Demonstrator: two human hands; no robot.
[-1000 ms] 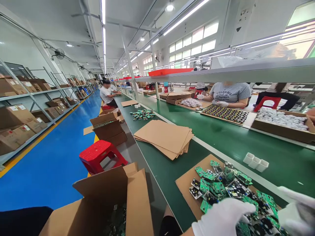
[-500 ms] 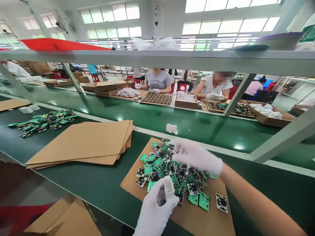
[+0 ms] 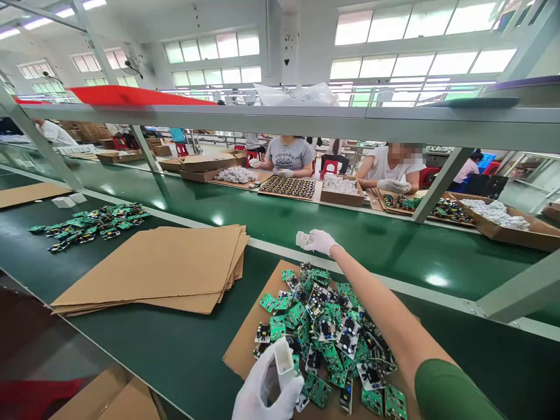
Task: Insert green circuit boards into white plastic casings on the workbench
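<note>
My left hand [image 3: 256,392], in a white glove, holds a white open-ended plastic housing [image 3: 284,360] upright between thumb and fingers near the bottom of the view. Just beyond it, green and black circuit boards [image 3: 324,326] lie heaped on a cardboard sheet [image 3: 243,345]. My right hand [image 3: 322,241], gloved too, stretches over the heap to the green belt. Its fingers are closed at a small group of white plastic housings [image 3: 301,238]; how many it grips is hard to see.
To the left lies a stack of cardboard sheets [image 3: 153,265], with a second heap of circuit boards [image 3: 94,221] behind it. A grey shelf rail [image 3: 280,119] crosses overhead, and a slanted post [image 3: 520,286] stands at right. Co-workers [image 3: 289,154] sit across the belt.
My right hand has moved from above the circuit boards out to the white housings on the belt. My left hand still holds its housing. The whole view has shifted slightly.
</note>
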